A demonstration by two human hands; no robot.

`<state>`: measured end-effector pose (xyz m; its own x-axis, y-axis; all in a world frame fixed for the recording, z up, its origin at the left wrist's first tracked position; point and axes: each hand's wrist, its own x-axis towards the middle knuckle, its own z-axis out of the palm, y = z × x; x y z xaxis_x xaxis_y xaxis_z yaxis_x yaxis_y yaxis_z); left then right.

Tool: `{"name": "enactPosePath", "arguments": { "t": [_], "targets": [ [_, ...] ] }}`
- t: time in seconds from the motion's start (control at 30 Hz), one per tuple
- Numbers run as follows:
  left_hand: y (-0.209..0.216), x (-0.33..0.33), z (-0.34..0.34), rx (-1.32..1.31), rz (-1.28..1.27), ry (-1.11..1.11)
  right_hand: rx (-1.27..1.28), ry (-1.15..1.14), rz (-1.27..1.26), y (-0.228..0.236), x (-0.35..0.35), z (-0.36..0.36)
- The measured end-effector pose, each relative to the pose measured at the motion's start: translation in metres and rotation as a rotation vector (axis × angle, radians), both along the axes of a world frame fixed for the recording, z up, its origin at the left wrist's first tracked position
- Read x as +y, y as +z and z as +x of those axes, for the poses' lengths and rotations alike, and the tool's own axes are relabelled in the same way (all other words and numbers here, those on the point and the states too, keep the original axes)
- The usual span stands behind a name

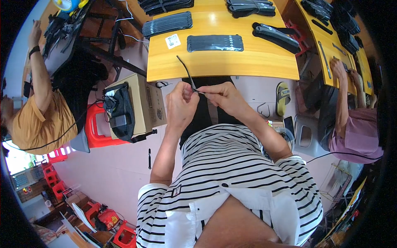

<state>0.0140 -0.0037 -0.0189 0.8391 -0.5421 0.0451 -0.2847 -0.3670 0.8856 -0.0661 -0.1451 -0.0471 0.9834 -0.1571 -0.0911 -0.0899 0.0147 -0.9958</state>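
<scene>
small bright glare on yellow table (260, 64)

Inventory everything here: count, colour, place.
strip: 1, black, at both hands
bundles: 5, black, on desk
label: 1, white, desk left
desk: 1, yellow, ahead
carton: 1, tan, floor left
unclear item: 1, black, at carton
sandal: 1, yellow-grey, floor right
stools: several, mostly red, both sides
fan: 1, blue-yellow, top left
co-workers: 2, orange shirt left, pink right
left hand: 1, bare, at strip
right hand: 1, bare, at strip

blk strap (189, 75) | thin, bent | tip up-left | pinched in hands (180, 103)
</scene>
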Motion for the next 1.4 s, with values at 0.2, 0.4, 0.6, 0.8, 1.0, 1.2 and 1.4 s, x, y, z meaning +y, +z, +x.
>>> {"name": "enactPosePath", "arguments": {
  "t": [0.2, 0.4, 0.6, 0.8, 1.0, 1.2, 1.4],
  "targets": [
    [-0.009, 0.002, 0.003, -0.126, 0.252, -0.006, -0.087, -0.127, -0.548, 0.014, 0.018, -0.004],
    [-0.006, 0.012, 0.003, 0.390, -0.041, 0.009, -0.059, 0.012, 0.116, -0.002, 0.010, -0.004],
    [-0.006, 0.014, 0.006, 0.596, -0.216, -0.013, 0.155, 0.078, 0.439, 0.007, 0.003, -0.007],
    [-0.001, 0.011, 0.003, 0.608, -0.193, -0.005, -0.045, 0.071, -0.074, 0.013, -0.003, -0.005],
    [0.002, 0.014, 0.000, 0.697, -0.136, -0.144, -0.327, 0.124, -0.431, 0.020, -0.007, 0.005],
    [0.016, 0.023, -0.004, 0.720, -0.150, -0.274, -0.431, 0.356, -0.438, 0.028, -0.014, 0.005],
    [0.022, 0.025, -0.014, 0.944, -0.466, -0.360, 0.041, 0.279, 0.388, 0.045, 0.003, -0.006]
  ]
}}
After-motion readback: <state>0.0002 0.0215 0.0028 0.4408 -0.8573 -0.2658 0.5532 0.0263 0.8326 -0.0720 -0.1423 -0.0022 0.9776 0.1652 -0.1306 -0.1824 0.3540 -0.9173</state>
